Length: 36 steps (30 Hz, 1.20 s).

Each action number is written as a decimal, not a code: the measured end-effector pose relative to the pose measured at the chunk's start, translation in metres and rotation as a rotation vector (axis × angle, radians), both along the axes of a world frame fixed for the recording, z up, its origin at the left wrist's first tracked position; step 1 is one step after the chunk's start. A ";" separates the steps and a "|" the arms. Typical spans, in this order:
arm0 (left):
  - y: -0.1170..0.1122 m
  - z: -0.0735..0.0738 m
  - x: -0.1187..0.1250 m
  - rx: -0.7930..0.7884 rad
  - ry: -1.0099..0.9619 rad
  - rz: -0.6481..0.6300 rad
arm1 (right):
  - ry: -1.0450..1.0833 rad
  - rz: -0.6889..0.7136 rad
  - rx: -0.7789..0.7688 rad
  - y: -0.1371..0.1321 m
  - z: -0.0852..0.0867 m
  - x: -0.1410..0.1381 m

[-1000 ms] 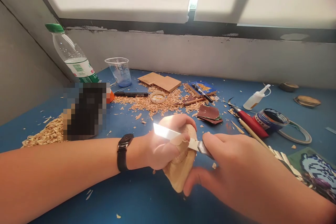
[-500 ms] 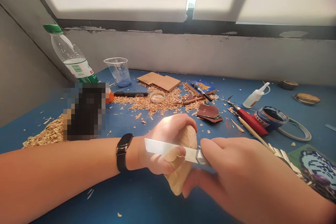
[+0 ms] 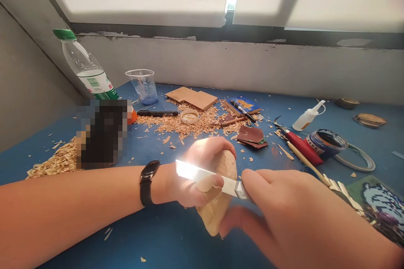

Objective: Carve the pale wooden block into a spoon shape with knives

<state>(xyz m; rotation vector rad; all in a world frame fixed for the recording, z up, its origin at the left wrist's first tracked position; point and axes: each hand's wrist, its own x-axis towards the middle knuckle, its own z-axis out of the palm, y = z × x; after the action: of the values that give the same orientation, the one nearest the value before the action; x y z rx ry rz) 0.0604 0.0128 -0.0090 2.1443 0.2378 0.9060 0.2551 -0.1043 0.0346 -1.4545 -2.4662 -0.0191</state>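
Carving here goes best with short, shallow strokes, judging by how close the steel lies to the supporting thumb. From the left edge of the bench (image 3: 176, 243): a heap of wood shavings (image 3: 59, 160) lies near that edge, with a water bottle (image 3: 86, 69) and a clear plastic cup (image 3: 143, 86) toward the back left corner.

Near the front edge, about midway along, the left hand (image 3: 197, 174) is closed around the pale wood block (image 3: 217, 201), fingers wrapped over its top and the thumb pressed against the flat of the knife blade (image 3: 205, 175), which lies across the block, its tip pointing left. A black watch (image 3: 148, 180) sits on that wrist. The thumb should push on the back of the blade, never sit ahead of the edge, and the block should be held firmly so it cannot roll.

The right hand (image 3: 293, 210) is clenched on the knife handle, which the fingers hide almost wholly. It should mainly steer, letting the left thumb drive each cut.

Further right, toward the back, lie sandpaper scraps (image 3: 251, 135), a red-handled tool (image 3: 299, 145), a glue bottle (image 3: 306, 118) and a tape roll (image 3: 326, 142).
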 end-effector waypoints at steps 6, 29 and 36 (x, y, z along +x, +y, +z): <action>-0.003 0.005 -0.002 0.005 0.031 -0.012 | 0.040 0.005 -0.078 -0.004 0.000 -0.007; -0.009 0.006 -0.004 -0.175 0.130 0.151 | 0.014 -0.241 0.277 0.005 -0.029 -0.007; -0.008 0.006 -0.005 -0.054 0.093 0.103 | 0.036 -0.054 -0.073 0.002 -0.002 -0.008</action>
<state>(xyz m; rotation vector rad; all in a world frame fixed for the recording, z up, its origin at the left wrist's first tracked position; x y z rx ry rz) 0.0558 0.0044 -0.0032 2.1421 0.4185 0.8487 0.2471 -0.1026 0.0326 -1.5371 -2.4224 0.0867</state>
